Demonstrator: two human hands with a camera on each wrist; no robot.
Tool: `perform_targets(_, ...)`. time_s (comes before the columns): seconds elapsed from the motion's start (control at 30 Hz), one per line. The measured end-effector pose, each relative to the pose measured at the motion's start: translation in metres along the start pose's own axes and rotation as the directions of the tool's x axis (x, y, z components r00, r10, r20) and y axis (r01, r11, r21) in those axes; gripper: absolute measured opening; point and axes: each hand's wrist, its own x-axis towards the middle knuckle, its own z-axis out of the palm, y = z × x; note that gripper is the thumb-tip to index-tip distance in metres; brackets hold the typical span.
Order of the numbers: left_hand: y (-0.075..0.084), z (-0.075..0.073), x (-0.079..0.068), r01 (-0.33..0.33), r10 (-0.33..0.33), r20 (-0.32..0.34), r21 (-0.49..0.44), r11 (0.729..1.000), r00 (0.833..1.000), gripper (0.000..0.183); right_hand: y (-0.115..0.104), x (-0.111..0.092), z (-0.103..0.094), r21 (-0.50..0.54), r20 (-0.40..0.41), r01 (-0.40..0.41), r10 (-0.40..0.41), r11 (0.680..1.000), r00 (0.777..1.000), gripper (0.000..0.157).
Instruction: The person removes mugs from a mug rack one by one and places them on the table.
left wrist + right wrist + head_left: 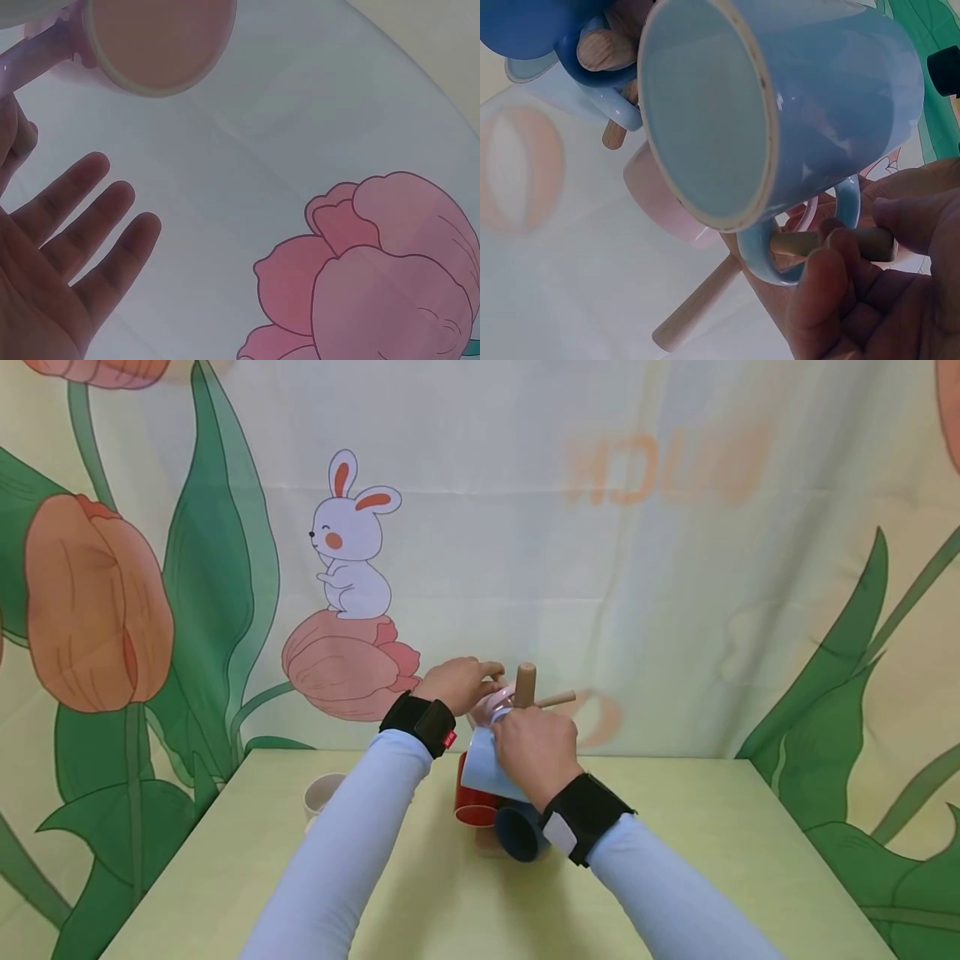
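A wooden mug tree [526, 685] stands mid-table, hung with several mugs. My right hand [536, 752] curls at the handle of a light blue mug [840, 97], its thumb and fingers round the handle and peg; a peg [795, 243] passes through that handle. On the far side, my left hand [459, 683] is at a pink mug [161, 45]. Its thumb and index finger are at the handle [45, 46], partly cut off by the frame, while the other fingers [112, 277] spread out straight. Below hang a red mug [474, 802] and a dark blue mug [519, 833].
Left of the tree, a white mug [322, 792] stands on the pale yellow-green table [675, 835], partly behind my left sleeve. A bare peg [694, 307] sticks out beside the light blue mug. A printed curtain [480, 527] hangs behind the table.
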Motion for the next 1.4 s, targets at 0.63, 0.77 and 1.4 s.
perform_targets(0.63, 0.0, 0.001, -0.004, 0.032, -0.03, -0.058, 0.046, 0.998, 0.998, 0.035, 0.005, -0.003, 0.0, 0.097, 0.052, -0.02, 0.015, 0.995, 0.999, 0.033)
perform_targets(0.77, 0.002, 0.0, -0.008, 0.052, -0.049, -0.061, 0.055, 0.997, 0.997, 0.036, 0.007, -0.004, 0.0, 0.132, 0.066, -0.048, 0.039, 0.99, 0.997, 0.037)
perform_targets(1.4, 0.008, 0.002, -0.018, 0.099, -0.089, -0.095, 0.107, 0.989, 0.991, 0.034, 0.018, -0.002, 0.0, 0.149, 0.08, -0.054, 0.042, 0.987, 0.996, 0.021)
